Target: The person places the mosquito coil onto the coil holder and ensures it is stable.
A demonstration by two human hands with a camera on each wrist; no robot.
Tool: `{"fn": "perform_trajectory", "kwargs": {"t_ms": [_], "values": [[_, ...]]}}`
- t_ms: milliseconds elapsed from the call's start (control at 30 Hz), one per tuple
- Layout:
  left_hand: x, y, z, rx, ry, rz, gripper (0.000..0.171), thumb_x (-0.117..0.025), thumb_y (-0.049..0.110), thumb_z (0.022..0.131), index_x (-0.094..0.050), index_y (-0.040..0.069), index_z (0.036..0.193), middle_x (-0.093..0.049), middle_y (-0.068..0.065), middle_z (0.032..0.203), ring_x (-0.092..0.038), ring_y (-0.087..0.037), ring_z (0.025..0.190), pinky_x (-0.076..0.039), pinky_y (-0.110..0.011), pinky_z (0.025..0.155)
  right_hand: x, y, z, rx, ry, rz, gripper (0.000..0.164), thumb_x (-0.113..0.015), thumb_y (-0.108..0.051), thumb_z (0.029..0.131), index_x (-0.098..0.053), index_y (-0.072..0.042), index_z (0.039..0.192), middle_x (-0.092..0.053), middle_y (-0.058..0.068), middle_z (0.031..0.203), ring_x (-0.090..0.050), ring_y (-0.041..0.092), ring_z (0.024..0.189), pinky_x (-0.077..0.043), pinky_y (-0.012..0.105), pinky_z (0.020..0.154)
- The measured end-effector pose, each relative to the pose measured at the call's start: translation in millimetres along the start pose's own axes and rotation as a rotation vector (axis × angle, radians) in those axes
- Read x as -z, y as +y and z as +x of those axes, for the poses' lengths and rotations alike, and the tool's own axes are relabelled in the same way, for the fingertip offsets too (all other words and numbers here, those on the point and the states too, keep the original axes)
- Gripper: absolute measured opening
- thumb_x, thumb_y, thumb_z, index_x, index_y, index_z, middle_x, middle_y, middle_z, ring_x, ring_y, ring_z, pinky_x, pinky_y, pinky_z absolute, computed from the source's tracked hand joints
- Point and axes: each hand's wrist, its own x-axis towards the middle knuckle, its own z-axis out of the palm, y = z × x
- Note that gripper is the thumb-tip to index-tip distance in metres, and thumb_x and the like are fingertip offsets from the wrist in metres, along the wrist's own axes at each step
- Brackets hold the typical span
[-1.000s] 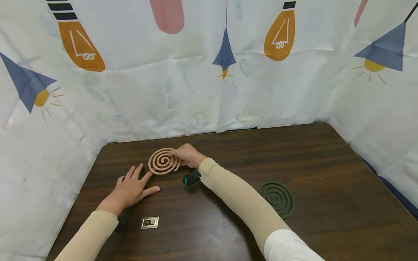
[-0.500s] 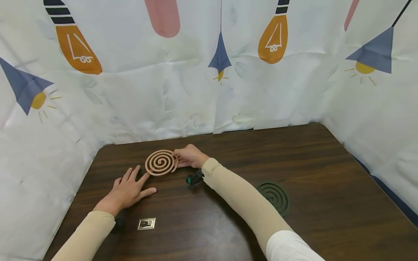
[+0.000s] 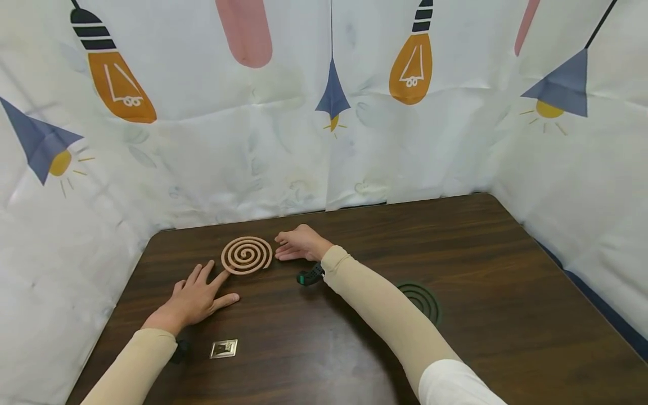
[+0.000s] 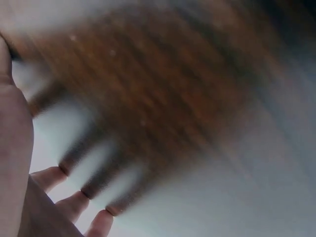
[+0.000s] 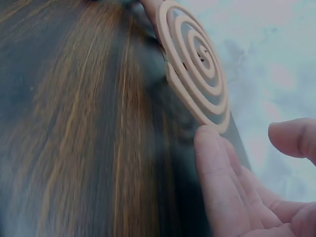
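A tan mosquito coil (image 3: pixel 246 256) lies toward the far left of the brown table. My left hand (image 3: pixel 191 301) rests on the tabletop with fingers spread, its index fingertip at the coil's near edge. Just right of the coil is my right hand (image 3: pixel 304 243), thumb and fingers parted with nothing between them. In the right wrist view, its fingertips (image 5: pixel 205 136) are close to the rim of the tan coil (image 5: pixel 202 53). The left wrist view shows several left fingertips (image 4: pixel 101 219) on the glossy tabletop. A dark green mosquito coil (image 3: pixel 430 306) is partly hidden behind my right sleeve.
A small shiny metallic square (image 3: pixel 224 349) lies on the table (image 3: pixel 324 349) in front of my left hand. White cloth (image 3: pixel 283 157) printed with lamps and bulbs hangs along the table's back and sides.
My right hand has let go of the tan coil and drawn back to the right. The coil now lies flat on the table. My left hand keeps its place at the coil's edge.
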Motion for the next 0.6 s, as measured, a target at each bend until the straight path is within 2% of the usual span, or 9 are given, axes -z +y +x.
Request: {"fn": "perform_trajectory", "kwargs": {"t_ms": [167,433,600], "values": [[-5.1,-5.3,1.3,-0.009,0.024,-0.022,0.086,-0.053,0.071,0.097,-0.041,0.013,0.159,-0.023,-0.037,0.165,-0.023,-0.065,0.148,-0.030,-0.082,0.103,13,1,-4,0.028,-0.008,0.013,0.043,-0.065,-0.017,0.101,-0.062,0.007,0.137,-0.075,0.019,0.106,-0.078,0.021,0.089,-0.064,0.031,0.086],[-5.5,-5.7,2.6,-0.011,0.008,-0.029,0.088,-0.050,0.074,0.096,-0.041,0.012,0.158,-0.023,-0.038,0.163,-0.023,-0.065,0.147,-0.029,-0.083,0.103,36,3,-14,0.042,0.017,0.026,0.043,-0.063,-0.016,0.102,-0.060,0.007,0.139,-0.074,0.015,0.101,-0.078,0.019,0.086,-0.063,0.030,0.087],[-5.7,-4.6,1.4,-0.011,0.040,-0.023,0.087,-0.057,0.070,0.095,-0.044,0.010,0.156,-0.026,-0.038,0.162,-0.027,-0.065,0.146,-0.031,-0.083,0.101,49,1,-23,0.054,0.021,0.012,0.045,-0.062,-0.018,0.104,-0.058,0.007,0.140,-0.074,0.019,0.111,-0.078,0.020,0.092,-0.063,0.030,0.089]]}}
